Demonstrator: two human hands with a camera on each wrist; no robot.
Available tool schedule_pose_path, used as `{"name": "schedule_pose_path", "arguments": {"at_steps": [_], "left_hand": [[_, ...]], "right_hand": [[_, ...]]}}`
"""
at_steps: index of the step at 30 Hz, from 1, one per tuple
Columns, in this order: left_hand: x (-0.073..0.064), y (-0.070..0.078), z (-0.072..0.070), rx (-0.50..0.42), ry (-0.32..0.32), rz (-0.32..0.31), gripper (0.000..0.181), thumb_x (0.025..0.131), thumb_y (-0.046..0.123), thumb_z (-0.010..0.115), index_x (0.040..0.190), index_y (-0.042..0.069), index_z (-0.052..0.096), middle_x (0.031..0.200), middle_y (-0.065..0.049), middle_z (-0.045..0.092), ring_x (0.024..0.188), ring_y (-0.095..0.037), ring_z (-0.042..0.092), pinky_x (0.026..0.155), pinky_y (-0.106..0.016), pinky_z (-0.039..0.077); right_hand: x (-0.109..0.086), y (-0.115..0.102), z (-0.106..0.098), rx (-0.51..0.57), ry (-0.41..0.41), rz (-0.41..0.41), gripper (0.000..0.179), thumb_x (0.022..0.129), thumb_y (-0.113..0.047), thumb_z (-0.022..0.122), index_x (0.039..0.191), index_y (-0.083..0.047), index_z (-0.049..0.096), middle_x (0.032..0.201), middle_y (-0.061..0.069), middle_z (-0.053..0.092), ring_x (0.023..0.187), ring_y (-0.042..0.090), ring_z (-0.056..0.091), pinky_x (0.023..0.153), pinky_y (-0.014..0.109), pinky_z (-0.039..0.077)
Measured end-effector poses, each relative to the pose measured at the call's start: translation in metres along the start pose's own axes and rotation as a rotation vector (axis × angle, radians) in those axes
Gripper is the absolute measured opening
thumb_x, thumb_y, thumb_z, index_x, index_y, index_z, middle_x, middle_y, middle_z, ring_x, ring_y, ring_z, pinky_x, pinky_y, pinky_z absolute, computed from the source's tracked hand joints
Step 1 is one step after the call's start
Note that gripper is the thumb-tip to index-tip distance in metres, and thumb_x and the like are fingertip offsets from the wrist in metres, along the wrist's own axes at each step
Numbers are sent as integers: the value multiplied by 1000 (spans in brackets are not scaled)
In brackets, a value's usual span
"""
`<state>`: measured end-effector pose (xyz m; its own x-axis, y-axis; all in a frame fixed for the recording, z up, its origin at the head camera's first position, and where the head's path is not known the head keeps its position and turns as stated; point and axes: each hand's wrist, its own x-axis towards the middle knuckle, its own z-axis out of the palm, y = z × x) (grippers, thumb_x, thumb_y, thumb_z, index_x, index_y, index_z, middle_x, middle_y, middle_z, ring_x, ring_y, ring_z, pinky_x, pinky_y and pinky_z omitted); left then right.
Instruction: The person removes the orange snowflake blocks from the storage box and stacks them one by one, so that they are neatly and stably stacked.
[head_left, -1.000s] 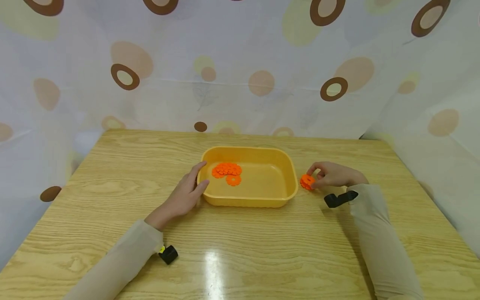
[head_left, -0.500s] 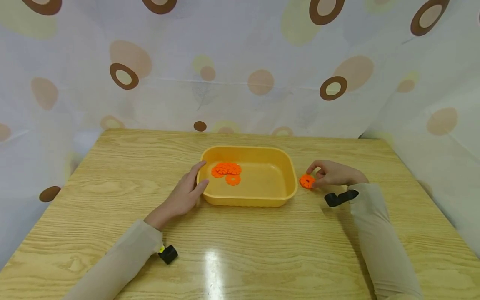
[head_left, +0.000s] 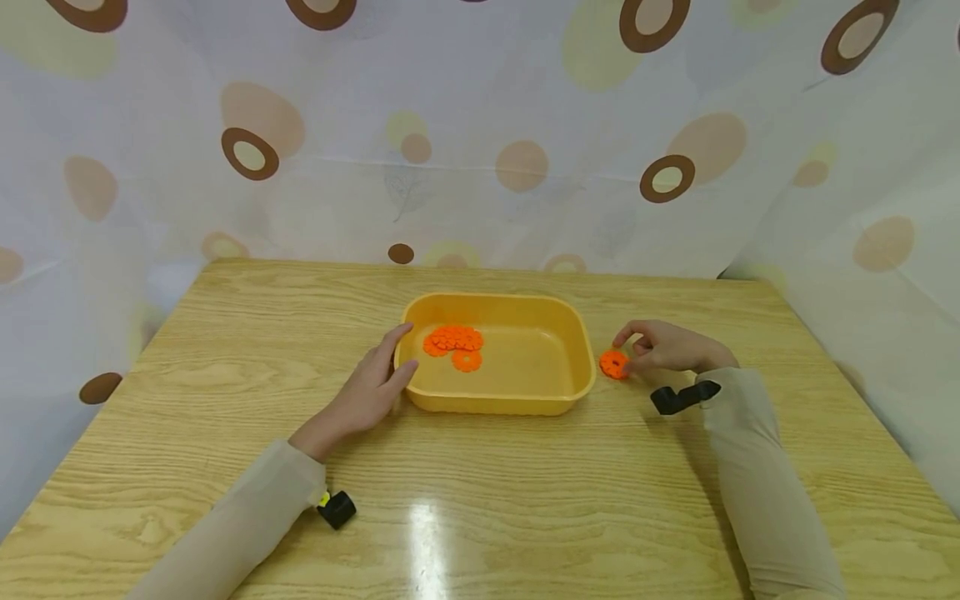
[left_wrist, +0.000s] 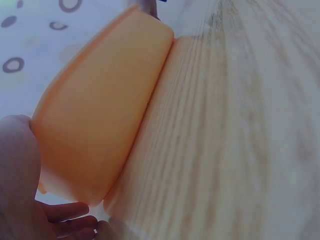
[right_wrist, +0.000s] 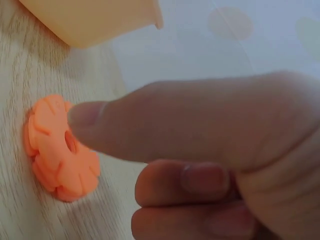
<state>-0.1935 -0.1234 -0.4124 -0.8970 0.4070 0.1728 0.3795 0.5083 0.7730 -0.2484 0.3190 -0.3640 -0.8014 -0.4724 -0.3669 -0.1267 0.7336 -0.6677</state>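
Note:
My left hand [head_left: 367, 383] holds the left end of a yellow plastic tub [head_left: 517, 404], its thumb and index finger at the rim. In the left wrist view, other fingers [left_wrist: 70, 212] lie against the outside of the tub wall. Right of the tub, my right hand [head_left: 663, 348] pinches a small stack of orange notched discs [head_left: 612, 364] between thumb and index finger. The right wrist view shows the top disc [right_wrist: 52, 135] with a slot in its centre; the thumb [right_wrist: 90, 120] overlaps its edge and the index finger is hidden.
Inside the tub, several more orange discs [head_left: 456, 337] lie overlapped toward the left, with a single disc [head_left: 467, 360] just in front. The wooden table [head_left: 525, 500] is backed by a spotted cloth [head_left: 465, 208], which also hangs at both sides.
My right fingers shift slightly at the stack of discs, which looks more evenly lined up. My left hand, the tub and the discs inside stay where they were.

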Motion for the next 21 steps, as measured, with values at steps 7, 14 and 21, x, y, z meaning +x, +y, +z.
{"name": "schedule_pose_path", "arguments": {"at_steps": [7, 14, 21], "left_hand": [[0, -1, -1, 5, 4, 8, 58, 103, 26, 42, 152, 3, 19, 150, -27, 32, 134, -39, 39, 109, -53, 32], [1, -1, -1, -7, 1, 22, 58, 104, 25, 42, 151, 2, 18, 149, -27, 32, 134, -38, 39, 110, -52, 31], [1, -1, -1, 1, -3, 28, 58, 104, 24, 42, 151, 2, 18, 147, -28, 35, 131, -37, 43, 108, -51, 33]], "right_hand": [[2, -1, 0, 19, 39, -56, 40, 92, -14, 64, 123, 6, 49, 62, -2, 34, 50, 7, 28, 54, 23, 29], [3, -4, 2, 37, 107, -58, 38, 94, -19, 63, 123, 3, 51, 63, 0, 39, 54, 10, 33, 58, 25, 32], [3, -15, 6, 130, 230, -130, 25, 95, -21, 62, 104, -2, 49, 61, -4, 34, 54, 10, 31, 55, 28, 32]]}}
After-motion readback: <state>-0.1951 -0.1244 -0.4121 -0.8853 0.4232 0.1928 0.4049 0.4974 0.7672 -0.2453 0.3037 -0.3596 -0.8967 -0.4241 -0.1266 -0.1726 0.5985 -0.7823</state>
